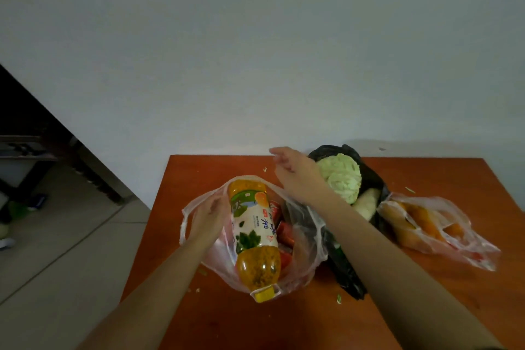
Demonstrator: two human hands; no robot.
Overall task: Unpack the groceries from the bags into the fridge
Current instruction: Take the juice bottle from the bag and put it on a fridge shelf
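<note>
- Seems to be an early unloading step: working the juice bottle (257, 236) out of the clear bag (304, 250) on the surface (216, 321).
- Lying on its side inside that bag, yellow cap toward the camera and base pointing away, over some red packets (285, 233); not yet lifted clear.
- At the bag's mouth, left hand (210, 214) with fingers laid against the bottle's left flank beside the label. Grip partly hidden by film and bottle, so cannot tell whether clamped on the bottle, pinching plastic or only touching.
- Above the bag's far rim, right hand (295, 176) raised, grip apart, fingers loosely spread and slightly bent, holding nothing visible.
- Probably calls next for a firm wrap round the bottle's middle, the other hand pinning or peeling back the film, then drawing the bottle out without dragging the packets along.
- Worth minding: smooth, round and heavy with liquid, so likely to roll if let go on the surface.
- Waiting just beside, to the right: black bag (373, 182) with a cabbage (342, 179) and a white radish (368, 203), then a second clear bag (460, 239) of orange produce.
- No fridge in view; carrying there yet to come, so judged barely begun.
</note>
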